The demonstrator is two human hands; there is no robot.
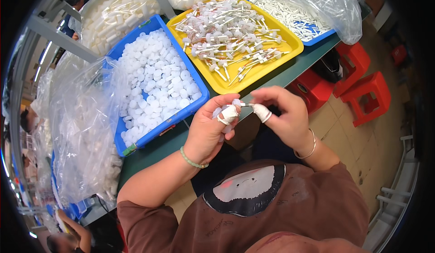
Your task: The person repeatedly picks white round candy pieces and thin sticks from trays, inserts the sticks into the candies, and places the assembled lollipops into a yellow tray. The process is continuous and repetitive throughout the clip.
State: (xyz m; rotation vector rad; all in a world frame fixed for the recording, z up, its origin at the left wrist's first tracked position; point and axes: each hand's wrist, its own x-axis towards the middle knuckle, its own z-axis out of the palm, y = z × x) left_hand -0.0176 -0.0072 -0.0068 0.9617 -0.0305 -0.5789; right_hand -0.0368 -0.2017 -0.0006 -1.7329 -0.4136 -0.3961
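My left hand point(199, 128) is closed around several small translucent white plastic caps, and tape wraps its thumb. A thin white-and-metal rod point(246, 104) spans the gap between my hands, its left end at a cap in my left fingertips. My right hand point(290, 117), also with a taped thumb, pinches the rod's other end. Both hands are held close together in front of the table edge. Beyond my left hand, a blue tray point(203, 99) holds loose white caps point(158, 80). A yellow tray point(265, 68) beside it holds many rods fitted with caps point(222, 28).
A second blue tray point(315, 41) with short white sticks point(290, 12) stands at the back right, partly under a clear plastic bag point(346, 19). Plastic bags point(81, 130) fill the left side. Red stools point(371, 94) stand on the tiled floor at right. Other people are at far left.
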